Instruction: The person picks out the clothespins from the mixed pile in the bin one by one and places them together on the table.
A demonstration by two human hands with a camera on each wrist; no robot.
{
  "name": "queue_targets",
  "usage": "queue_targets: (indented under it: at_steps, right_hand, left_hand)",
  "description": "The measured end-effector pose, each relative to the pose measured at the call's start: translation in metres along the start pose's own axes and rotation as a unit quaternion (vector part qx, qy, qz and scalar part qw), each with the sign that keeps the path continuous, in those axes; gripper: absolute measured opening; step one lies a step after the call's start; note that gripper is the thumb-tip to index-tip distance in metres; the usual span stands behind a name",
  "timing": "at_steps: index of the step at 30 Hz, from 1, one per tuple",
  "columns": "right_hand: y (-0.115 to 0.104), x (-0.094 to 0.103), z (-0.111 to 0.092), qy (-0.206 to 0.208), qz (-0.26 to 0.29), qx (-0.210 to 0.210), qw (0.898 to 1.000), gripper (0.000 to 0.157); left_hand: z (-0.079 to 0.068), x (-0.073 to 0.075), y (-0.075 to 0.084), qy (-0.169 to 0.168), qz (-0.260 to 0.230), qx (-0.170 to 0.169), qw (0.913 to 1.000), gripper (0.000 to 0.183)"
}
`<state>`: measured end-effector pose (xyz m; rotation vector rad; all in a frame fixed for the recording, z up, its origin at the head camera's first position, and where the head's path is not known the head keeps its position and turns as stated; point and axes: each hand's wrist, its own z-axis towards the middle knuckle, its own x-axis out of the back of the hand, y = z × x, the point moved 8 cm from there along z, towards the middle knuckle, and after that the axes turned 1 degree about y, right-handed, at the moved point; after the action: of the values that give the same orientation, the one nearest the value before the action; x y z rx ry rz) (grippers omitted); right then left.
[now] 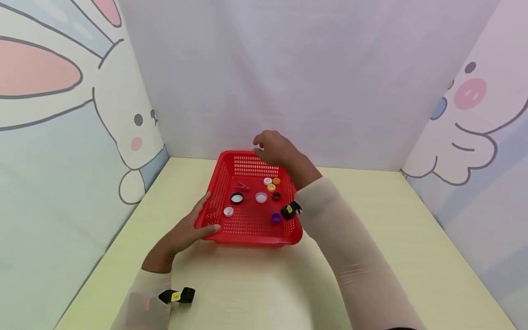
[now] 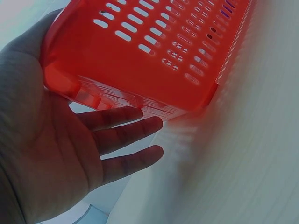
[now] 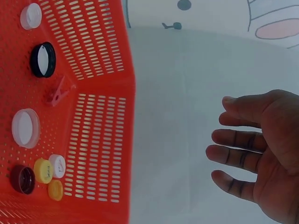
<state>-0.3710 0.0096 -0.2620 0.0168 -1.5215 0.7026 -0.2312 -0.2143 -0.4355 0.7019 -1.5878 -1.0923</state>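
Observation:
A red plastic basket [image 1: 251, 239] with slotted walls stands before me. My left hand [image 1: 186, 231] holds its near left corner, thumb over the rim; in the left wrist view three fingers [image 2: 128, 135] extend along the outside. Above the far right rim is my right hand [image 1: 275, 147], fingers loosely bent and nothing in them. Inside the basket lie a pink clothespin [image 1: 242, 186], a black-rimmed cap [image 1: 237, 198], a clear lid [image 1: 261, 197], white caps [image 1: 228, 211], a yellow cap [image 1: 271, 187], an orange cap [image 1: 276, 181], a dark brown cap [image 1: 277, 196] and a purple cap [image 1: 275, 218].
The basket stands on a pale yellow table [image 1: 379, 238], near a plain light back wall [image 1: 288, 82]. Side panels with cartoon animals [image 1: 119, 110] border the table on both sides. A black strap [image 1: 177, 295] is on the left sleeve, another [image 1: 290, 210] on the right.

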Motion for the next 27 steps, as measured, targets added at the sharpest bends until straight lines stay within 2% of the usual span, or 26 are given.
queue_targets:
  at_steps: [8, 15, 20, 24, 27]
  right_hand:
    - [-0.003, -0.040, 0.011, -0.035, 0.038, -0.018, 0.998, 0.045]
    - [0.005, -0.055, 0.021, -0.036, 0.059, -0.036, 0.997, 0.046]
    - [0.018, -0.079, 0.027, -0.081, 0.067, -0.048, 0.993, 0.045]
    - [0.028, -0.098, 0.023, -0.114, 0.084, -0.059, 0.988, 0.029]
    - [0.034, -0.105, 0.018, -0.135, 0.084, -0.075, 0.984, 0.028]
  left_hand:
    - [0.000, 0.002, 0.000, 0.004, -0.001, 0.004, 1.0000, 0.120]
    - [0.001, 0.001, -0.003, 0.004, 0.005, 0.008, 0.9999, 0.119]
    - [-0.002, 0.000, -0.003, 0.001, 0.004, 0.010, 0.9999, 0.118]
    - [-0.005, -0.004, -0.001, -0.001, 0.003, 0.010, 0.9999, 0.118]
    - [-0.007, -0.005, 0.001, 0.001, 0.005, 0.012, 0.9999, 0.119]
